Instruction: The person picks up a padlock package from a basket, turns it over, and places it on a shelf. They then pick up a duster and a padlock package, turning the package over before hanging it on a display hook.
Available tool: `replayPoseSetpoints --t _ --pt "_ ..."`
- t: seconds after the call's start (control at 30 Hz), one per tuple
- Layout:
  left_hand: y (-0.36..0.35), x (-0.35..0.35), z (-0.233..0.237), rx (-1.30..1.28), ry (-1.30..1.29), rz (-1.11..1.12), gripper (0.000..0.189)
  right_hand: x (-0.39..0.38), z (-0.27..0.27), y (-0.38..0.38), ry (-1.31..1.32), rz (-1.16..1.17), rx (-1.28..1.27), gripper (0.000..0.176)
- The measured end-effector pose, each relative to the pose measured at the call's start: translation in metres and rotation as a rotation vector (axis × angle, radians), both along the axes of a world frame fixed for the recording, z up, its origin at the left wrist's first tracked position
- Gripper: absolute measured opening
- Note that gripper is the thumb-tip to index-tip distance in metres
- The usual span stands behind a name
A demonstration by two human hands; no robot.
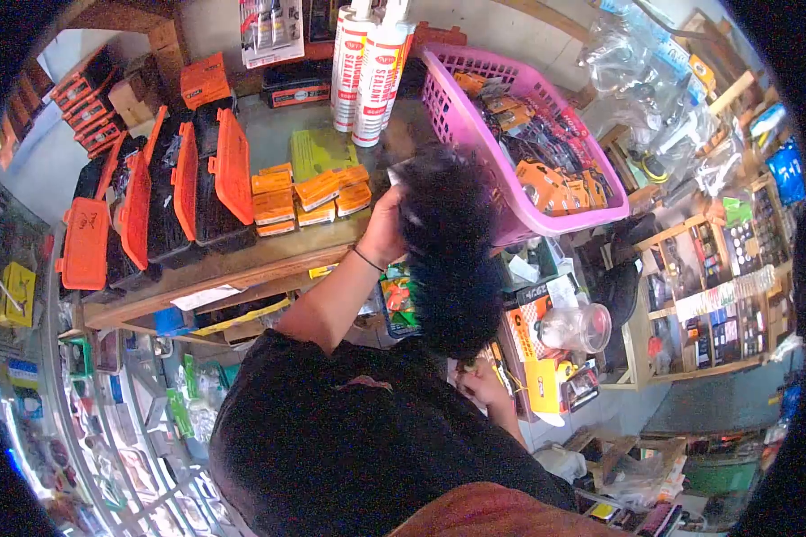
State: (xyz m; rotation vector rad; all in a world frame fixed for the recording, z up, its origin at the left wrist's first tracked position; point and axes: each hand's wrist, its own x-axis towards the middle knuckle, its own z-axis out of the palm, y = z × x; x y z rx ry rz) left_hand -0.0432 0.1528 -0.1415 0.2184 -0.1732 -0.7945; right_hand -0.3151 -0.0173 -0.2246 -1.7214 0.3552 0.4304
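Observation:
A black fluffy duster (452, 251) stands across the middle of the view, its bushy head over the front edge of the workbench. Below it, my right hand (485, 383) is closed at its lower end, where the handle is mostly hidden. My left hand (383, 231) reaches over the glass-topped counter (282, 255), beside the upper part of the duster. Its fingers are curled and partly covered by the black fibres; a small pale edge shows at their tips. Just left of that hand sit several small orange boxes (313, 192) in stacks.
Open black cases with orange lids (233, 166) line the counter's left. White silicone sealant tubes (381, 80) stand behind. A pink basket (546, 219) of packaged goods is at right, with a clear jar (578, 328) below it. Wooden shelves (690, 304) stand farther right.

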Motion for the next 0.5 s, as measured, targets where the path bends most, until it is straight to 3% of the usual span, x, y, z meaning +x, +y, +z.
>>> replayPoseSetpoints --t 0.13,0.17,0.2,0.27,0.4,0.47,0.5 --pt "-0.01 0.013 -0.026 -0.056 -0.011 -0.081 0.042 0.008 0.01 0.022 0.088 -0.191 0.032 0.022" --pt "-0.004 -0.002 0.004 0.032 -0.047 0.034 0.058 0.005 -0.003 0.016 0.09 -0.173 -0.06 0.03" --pt "-0.004 -0.004 0.011 0.03 -0.047 0.034 0.058 0.006 0.003 0.022 0.089 -0.173 -0.061 0.03" --pt "-0.005 -0.006 0.016 -0.139 -0.073 -0.063 0.068 0.005 0.013 0.038 -0.036 -0.184 -0.393 0.021" --pt "-0.003 -0.002 0.007 -0.336 -0.256 -0.113 0.083 0.002 -0.005 0.02 0.051 -0.072 -0.3 0.018" --pt "0.001 -0.007 0.011 -0.353 0.079 -0.154 0.087 0.0 -0.011 0.014 0.2 -0.253 -0.096 0.034" --pt "-0.002 -0.002 0.0 -0.525 0.053 -0.239 0.086 -0.001 -0.015 0.016 0.172 -0.247 -0.11 0.036"
